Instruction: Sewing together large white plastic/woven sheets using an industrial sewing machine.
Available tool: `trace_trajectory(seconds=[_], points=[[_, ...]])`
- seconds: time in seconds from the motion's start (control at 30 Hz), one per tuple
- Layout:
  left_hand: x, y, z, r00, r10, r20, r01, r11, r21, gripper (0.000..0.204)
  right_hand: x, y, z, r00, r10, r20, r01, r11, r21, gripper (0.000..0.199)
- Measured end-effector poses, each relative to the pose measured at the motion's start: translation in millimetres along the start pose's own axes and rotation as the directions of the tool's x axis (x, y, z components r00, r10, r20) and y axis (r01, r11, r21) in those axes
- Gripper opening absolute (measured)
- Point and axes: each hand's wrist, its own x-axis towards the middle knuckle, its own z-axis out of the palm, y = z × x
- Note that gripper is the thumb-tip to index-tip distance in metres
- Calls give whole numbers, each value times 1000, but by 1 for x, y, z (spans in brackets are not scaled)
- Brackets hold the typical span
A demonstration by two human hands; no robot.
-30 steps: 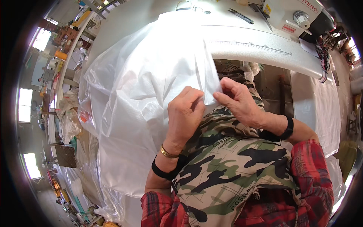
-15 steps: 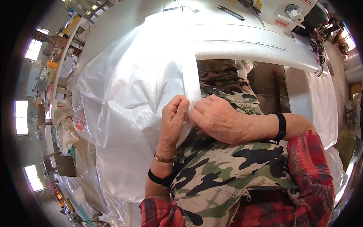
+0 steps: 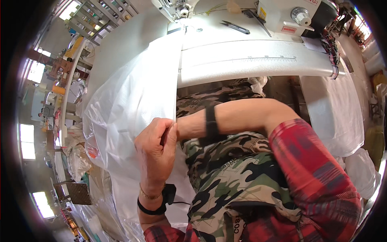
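Note:
A large translucent white sheet, like woven plastic (image 3: pixel 129 94), drapes from the sewing machine (image 3: pixel 182 9) down over the table's front edge. Its straight right edge runs toward me. My left hand (image 3: pixel 155 147) is closed, thumb against bent fingers, pinching that edge. From the right, my right arm reaches across my lap, and my right hand (image 3: pixel 189 127) lies behind the left one at the sheet's edge. The right fingers are hidden there, so their grip does not show. The sheet's far end lies flat near the needle area.
Black thread snips (image 3: pixel 235 27) lie on the white machine table (image 3: pixel 225 50), left of the machine's body with its handwheel (image 3: pixel 300 16). A ruler scale marks the table's front. More white sheeting (image 3: pixel 332 113) hangs at the right. A bundle of threads (image 3: pixel 331 52) dangles from the table's right end.
My right hand has moved left, passing behind my left hand. The left hand and the sheet's edge have shifted left and slightly down in view. More of the machine now shows at the top.

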Motion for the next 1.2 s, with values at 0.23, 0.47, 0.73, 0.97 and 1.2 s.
trace_trajectory(seconds=[0.23,0.47,0.73,0.97,1.2], points=[[-21,-22,49,999,38,35,-36,998,-51,4,-36,33,10,992,-3,-125,21,990,142,28],[-50,-37,81,942,-323,-91,253,862,-438,7,-64,20,-110,980,188,63,-136,870,-475,21],[-53,-15,69,715,-693,87,496,416,-762,32,-26,34,-147,975,-197,106,222,802,-555,14],[-39,-13,76,871,-471,-140,342,786,-515,36,-36,20,-129,928,-260,267,365,783,-504,22],[-25,-22,75,874,-353,-335,290,930,-226,12,-20,35,-153,951,-168,258,291,766,-573,18]])
